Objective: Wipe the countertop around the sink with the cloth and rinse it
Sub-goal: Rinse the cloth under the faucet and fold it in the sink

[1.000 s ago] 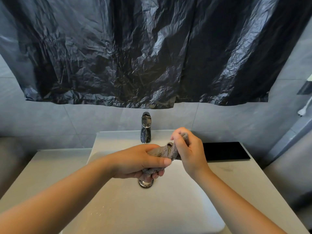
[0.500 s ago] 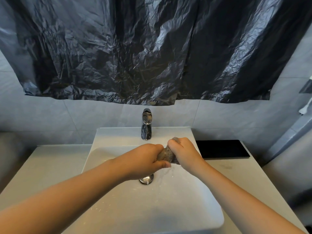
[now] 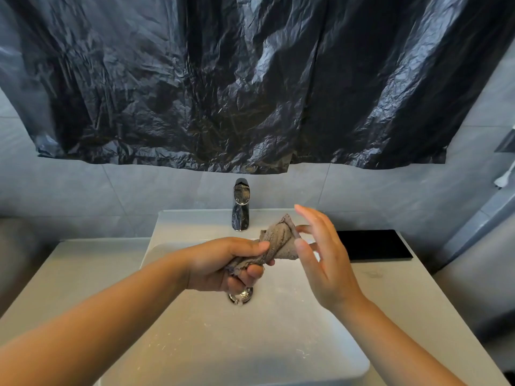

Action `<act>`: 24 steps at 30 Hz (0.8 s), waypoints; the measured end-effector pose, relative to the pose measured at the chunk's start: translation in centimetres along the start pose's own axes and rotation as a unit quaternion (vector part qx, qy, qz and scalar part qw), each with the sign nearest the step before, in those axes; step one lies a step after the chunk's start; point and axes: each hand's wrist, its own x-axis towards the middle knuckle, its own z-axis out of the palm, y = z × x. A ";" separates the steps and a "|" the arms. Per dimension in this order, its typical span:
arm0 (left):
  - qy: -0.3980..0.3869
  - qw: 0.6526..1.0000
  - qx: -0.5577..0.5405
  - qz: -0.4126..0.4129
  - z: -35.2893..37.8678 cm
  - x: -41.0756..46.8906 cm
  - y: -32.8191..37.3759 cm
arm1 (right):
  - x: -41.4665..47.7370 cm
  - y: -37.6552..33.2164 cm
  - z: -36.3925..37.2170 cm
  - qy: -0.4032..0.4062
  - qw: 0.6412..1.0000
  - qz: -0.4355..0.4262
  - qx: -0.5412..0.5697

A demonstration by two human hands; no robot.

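Seen from a person's head, looking down: a white sink (image 3: 278, 352) set in a pale table (image 3: 83, 268). The left hand (image 3: 223, 264) is over the sink, just above the drain (image 3: 241, 296), its fingers and thumb curled tight round a grey cloth (image 3: 278, 240). The cloth is twisted into a short rope; its lower end is bunched in the fist and its upper end sticks up to the right, in the air before the tap (image 3: 241, 207), touching neither sink nor table. The right hand (image 3: 324, 263) is beside that free end, fingers straight and spread, gripping nothing; whether its thumb touches the cloth's edge is unclear. No water shows at the tap. A black plastic sheet (image 3: 250, 79) hangs on the tiled wall (image 3: 111, 196) above, and a flat black slab (image 3: 373, 243) lies on the table right of the sink. The cloth looks soft, limp and light, probably heavier and dripping if wet; it is not fragile, and its rough pile should resist slipping. It likely holds shape only while squeezed, so a loose pinch at a corner would let it unroll and dangle. The surest hold seems a full fist round each end of the twist for wringing, or one fist round the bunched middle to carry it to the tap or the table.
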 end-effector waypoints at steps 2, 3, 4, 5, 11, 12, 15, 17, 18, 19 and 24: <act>-0.086 0.995 -0.038 -0.036 0.1 0.1 0.0 | 0.1 0.0 0.4 0.020 0.996 -0.077 -0.026; -0.123 0.990 -0.047 -0.049 0.2 0.2 0.1 | 0.3 -0.1 0.6 0.041 0.994 -0.103 -0.020; -0.151 0.985 -0.053 -0.059 0.4 0.3 0.2 | 0.5 -0.1 0.8 0.065 0.991 -0.121 -0.009; -0.167 0.982 -0.051 -0.067 0.6 0.3 0.4 | 0.8 -0.2 0.8 0.086 0.988 -0.130 0.002; -0.076 0.990 0.108 -0.044 1.8 -0.5 1.3 | 1.9 0.9 1.0 0.046 0.992 -0.109 -0.047; -0.046 0.989 0.138 -0.037 2.0 -0.6 1.3 | 2.1 1.1 0.9 0.034 0.994 -0.089 -0.058; 0.041 0.959 0.280 -0.013 2.8 -0.5 1.4 | 2.4 1.7 1.1 -0.007 0.994 -0.043 -0.101; 0.090 0.919 0.385 -0.002 3.3 -0.3 1.3 | 2.2 1.8 1.3 -0.033 0.993 -0.019 -0.115; 0.118 0.898 0.423 0.001 3.4 -0.2 1.3 | 2.1 1.8 1.5 -0.045 0.993 0.003 -0.105; 0.142 0.880 0.454 0.003 3.6 -0.1 1.2 | 2.0 1.8 1.6 -0.054 0.994 0.029 -0.090; 0.197 0.760 0.619 0.017 3.7 0.6 0.7 | 1.5 2.6 2.9 -0.094 0.985 0.144 -0.005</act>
